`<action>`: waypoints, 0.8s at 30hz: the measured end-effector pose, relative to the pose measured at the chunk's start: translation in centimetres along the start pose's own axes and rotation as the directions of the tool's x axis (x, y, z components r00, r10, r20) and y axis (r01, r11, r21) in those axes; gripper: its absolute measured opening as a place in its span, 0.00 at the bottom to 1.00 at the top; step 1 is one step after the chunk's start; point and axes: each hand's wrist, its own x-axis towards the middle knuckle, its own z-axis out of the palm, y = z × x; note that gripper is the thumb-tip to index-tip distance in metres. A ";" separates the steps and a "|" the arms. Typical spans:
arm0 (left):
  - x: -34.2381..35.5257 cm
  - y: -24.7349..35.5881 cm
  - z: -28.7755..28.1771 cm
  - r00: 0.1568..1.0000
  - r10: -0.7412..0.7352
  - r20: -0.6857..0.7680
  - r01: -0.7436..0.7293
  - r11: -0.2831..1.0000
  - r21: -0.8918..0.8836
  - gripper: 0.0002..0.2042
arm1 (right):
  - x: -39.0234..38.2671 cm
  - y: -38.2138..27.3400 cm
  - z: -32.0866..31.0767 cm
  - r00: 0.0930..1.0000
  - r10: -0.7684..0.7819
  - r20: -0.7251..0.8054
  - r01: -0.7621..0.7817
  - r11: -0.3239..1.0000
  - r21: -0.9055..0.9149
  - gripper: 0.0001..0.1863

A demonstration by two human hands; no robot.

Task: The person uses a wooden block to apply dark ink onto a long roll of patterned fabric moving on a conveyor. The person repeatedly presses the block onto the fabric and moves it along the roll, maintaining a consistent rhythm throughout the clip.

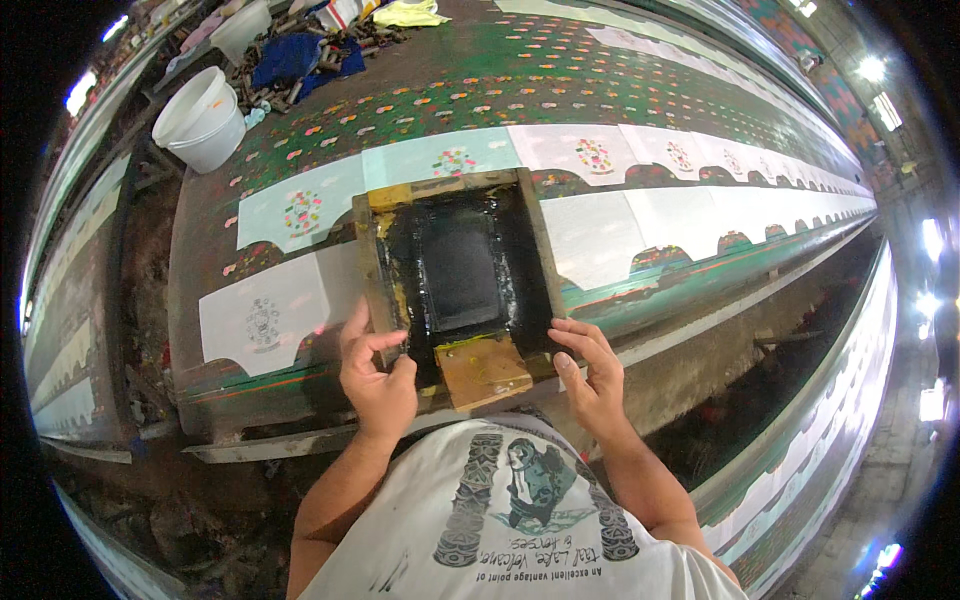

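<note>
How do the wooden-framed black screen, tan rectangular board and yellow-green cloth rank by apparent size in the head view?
1. Wooden-framed black screen
2. Tan rectangular board
3. Yellow-green cloth, farthest from the camera, so its true size is unsure.

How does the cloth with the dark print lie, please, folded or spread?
Spread: the cloth lies flat on the table, its whole print showing.
</note>
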 end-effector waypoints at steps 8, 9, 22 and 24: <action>-2.1 2.8 13.4 0.996 0.089 0.021 -0.089 0.996 0.005 0.14 | 2.2 6.6 -11.6 0.986 -0.154 -0.065 0.149 0.986 -0.068 0.16; -2.4 3.4 14.8 0.997 0.079 0.024 -0.079 0.997 0.017 0.14 | 2.5 6.9 -13.0 0.985 -0.159 -0.068 0.155 0.986 -0.057 0.16; -3.1 4.3 22.1 0.999 -0.053 -0.007 0.053 0.998 -0.045 0.15 | 5.6 8.5 -19.8 0.947 -0.304 0.104 0.321 0.879 -0.352 0.14; -3.2 4.0 22.4 0.997 -0.082 -0.011 0.081 0.995 -0.060 0.14 | 6.2 6.5 -19.5 0.902 -0.369 0.225 0.428 0.830 -0.356 0.15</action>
